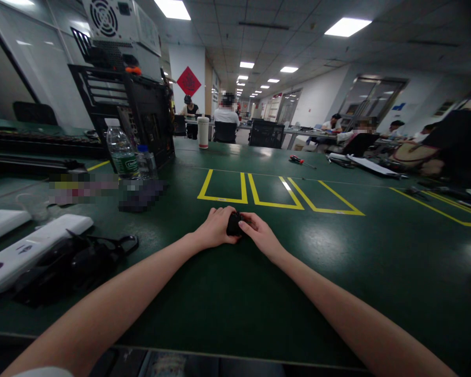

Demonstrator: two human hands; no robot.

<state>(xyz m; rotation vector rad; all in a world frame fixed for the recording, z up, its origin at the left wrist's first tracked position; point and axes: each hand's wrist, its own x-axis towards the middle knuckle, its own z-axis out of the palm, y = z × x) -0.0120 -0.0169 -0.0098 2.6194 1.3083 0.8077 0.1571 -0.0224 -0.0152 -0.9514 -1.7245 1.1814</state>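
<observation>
Between my two hands is a small black object (234, 224), mostly covered by fingers, so its kind does not show. My left hand (216, 226) is curled around its left side, with the thumb low at the front. From the right, my right hand (259, 230) grips it with thumb and fingers. Both hands are low over the green tabletop (235, 293), just in front of the yellow tape outlines (222, 199).
Bottles (122, 149), a black computer frame (141, 115), white devices (43, 251) and black straps (82, 262) crowd the left. A white cup (203, 132) and a screwdriver (297, 159) stand farther back. Papers (371, 165) lie right. People sit beyond.
</observation>
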